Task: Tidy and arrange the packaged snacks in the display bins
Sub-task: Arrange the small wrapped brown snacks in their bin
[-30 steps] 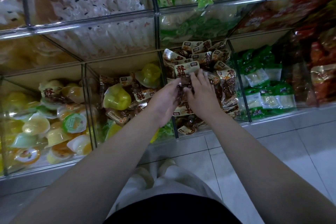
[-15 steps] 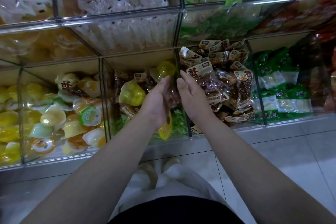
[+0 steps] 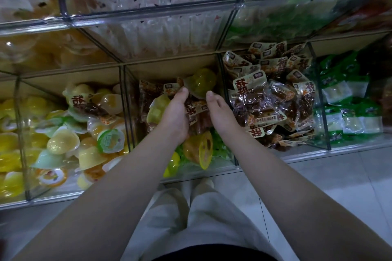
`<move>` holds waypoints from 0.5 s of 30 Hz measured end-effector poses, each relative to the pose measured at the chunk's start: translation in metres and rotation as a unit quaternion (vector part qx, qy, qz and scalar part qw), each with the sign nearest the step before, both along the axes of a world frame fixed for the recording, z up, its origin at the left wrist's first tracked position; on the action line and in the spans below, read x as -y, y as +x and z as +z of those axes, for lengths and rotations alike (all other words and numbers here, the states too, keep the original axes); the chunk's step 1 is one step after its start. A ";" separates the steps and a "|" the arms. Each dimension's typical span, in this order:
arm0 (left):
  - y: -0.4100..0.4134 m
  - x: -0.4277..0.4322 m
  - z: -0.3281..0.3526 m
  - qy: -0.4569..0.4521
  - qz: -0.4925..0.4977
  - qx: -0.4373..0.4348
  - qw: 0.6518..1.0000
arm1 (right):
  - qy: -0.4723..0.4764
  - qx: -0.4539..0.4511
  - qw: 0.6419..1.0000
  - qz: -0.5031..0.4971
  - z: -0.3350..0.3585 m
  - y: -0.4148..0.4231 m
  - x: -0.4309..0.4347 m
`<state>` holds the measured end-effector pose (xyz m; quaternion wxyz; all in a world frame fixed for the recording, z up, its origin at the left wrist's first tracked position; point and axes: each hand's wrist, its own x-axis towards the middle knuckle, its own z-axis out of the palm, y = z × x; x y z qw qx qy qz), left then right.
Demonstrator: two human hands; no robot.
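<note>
Head view looks down on a lower row of clear bins. Both hands are in the middle bin (image 3: 161,71), where brown packs (image 3: 196,110) and jelly cups (image 3: 201,82) lie mixed together. The left hand (image 3: 175,116) has a few brown packs against its palm, thumb up over their top edge. Its fingers are hidden behind them, but we judge they are curled round the packs, which sit lifted off the pile. The right hand (image 3: 220,112) stands edge-on just beside those packs, thumb raised and palm facing the left hand. Its fingers are out of sight, so we cannot tell whether it grips anything or only steadies the packs.

We read the facing palms as a scoop, a way to gather several slippery packs at once. The right bin (image 3: 319,99) holds only brown packs. The left bin (image 3: 53,82) holds mostly jelly cups, with one brown pack on top. So we judge the step to be sorting, with the brown packs meant for the right bin. A loose hold could let packs slip back among the cups.
</note>
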<state>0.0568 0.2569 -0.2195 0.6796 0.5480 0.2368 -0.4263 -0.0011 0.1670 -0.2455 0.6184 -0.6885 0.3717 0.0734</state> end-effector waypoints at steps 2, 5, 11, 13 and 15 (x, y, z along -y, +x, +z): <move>0.004 0.000 -0.003 0.004 0.003 -0.010 1.000 | 0.001 -0.020 1.000 0.000 -0.004 0.006 0.001; 0.009 0.001 -0.001 0.006 -0.008 -0.011 1.000 | 0.009 -0.048 0.999 0.003 -0.010 0.012 0.002; 0.015 0.004 0.004 -0.001 -0.011 -0.015 1.000 | 0.040 -0.058 0.997 -0.021 -0.020 0.019 0.003; 0.015 0.004 0.006 -0.012 -0.008 -0.014 1.000 | 0.052 -0.049 0.997 -0.026 -0.021 0.020 0.002; 0.016 0.003 0.009 -0.016 0.002 -0.017 1.000 | 0.067 -0.042 0.996 -0.041 -0.021 0.020 0.000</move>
